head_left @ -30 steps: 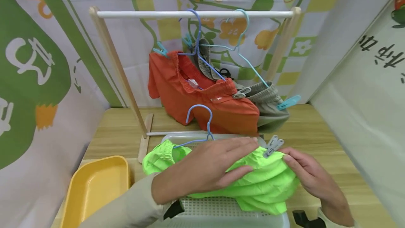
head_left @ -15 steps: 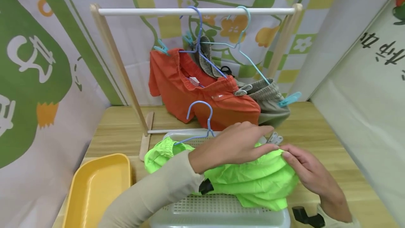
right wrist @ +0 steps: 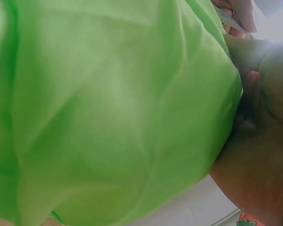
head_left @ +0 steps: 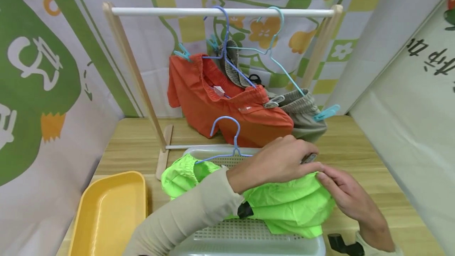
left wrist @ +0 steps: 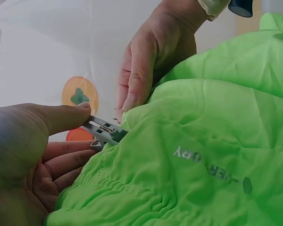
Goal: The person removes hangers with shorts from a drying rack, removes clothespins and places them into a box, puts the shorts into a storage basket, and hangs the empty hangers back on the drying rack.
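Note:
Neon green shorts (head_left: 291,200) lie bunched over a pale basket, with a blue hanger (head_left: 235,137) in their waistband. My left hand (head_left: 281,161) reaches across them and pinches a grey clothespin (left wrist: 105,132) between thumb and fingers. In the left wrist view the pin's tip is on the waistband's edge, close to small printed lettering. My right hand (head_left: 350,196) pinches the shorts' right corner between thumb and fingers, just beyond the pin. Green cloth fills most of the right wrist view, with the right hand (right wrist: 259,117) along its edge.
Behind the basket (head_left: 245,244) stands a drying rack (head_left: 167,12) with red shorts (head_left: 227,110) and grey shorts (head_left: 302,117) clipped on hangers. A yellow tray (head_left: 110,212) sits at the left on the wooden table (head_left: 384,192). Printed cloth walls surround it.
My left hand has moved right across the shorts, from flat with straight fingers to gripping the grey clothespin. The right hand keeps its pinch on the corner.

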### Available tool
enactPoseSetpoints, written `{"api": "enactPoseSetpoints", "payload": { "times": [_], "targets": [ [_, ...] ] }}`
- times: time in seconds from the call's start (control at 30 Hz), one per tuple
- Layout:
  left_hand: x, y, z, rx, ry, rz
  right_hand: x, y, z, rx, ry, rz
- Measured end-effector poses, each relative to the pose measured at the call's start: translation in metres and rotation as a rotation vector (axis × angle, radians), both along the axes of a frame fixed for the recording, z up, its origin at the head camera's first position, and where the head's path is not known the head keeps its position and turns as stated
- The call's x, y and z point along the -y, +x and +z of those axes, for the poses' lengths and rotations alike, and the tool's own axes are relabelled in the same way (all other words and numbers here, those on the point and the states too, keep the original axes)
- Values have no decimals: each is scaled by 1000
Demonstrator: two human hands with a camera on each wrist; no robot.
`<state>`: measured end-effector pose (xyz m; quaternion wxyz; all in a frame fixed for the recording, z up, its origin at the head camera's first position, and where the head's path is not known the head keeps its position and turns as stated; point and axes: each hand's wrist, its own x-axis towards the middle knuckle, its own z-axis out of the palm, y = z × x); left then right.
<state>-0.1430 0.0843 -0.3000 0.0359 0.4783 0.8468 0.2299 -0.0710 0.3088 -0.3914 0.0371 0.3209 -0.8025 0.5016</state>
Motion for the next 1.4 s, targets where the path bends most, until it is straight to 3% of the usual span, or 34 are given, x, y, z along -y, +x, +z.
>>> {"api": "enactPoseSetpoints", "payload": {
  "times": [0.3, 0.43, 0.67, 0.83, 1.0, 1.13, 1.4],
  "targets": [
    [4, 4, 3, 73, 33, -69, 3, -2, 1, -21, -9, -1],
    [4, 3, 0, 56, 73, -93, 2, -2, 0, -13, -17, 2],
    [3, 1, -4, 32, 142, -126, 1, -3, -4, -3, -105, 82],
    [3, 1, -5, 29, 183, -122, 0, 0, -3, 35, -52, 27],
    [6, 2, -3, 25, 298, -123, 0, -1, -3, 12, -22, -1],
    [11, 4, 0, 51, 393, -163, 0, -3, -4, 13, -23, 0],
    [25, 15, -4, 78, 390, -236, 0, -4, -8, -43, -61, 30]
  ]
}}
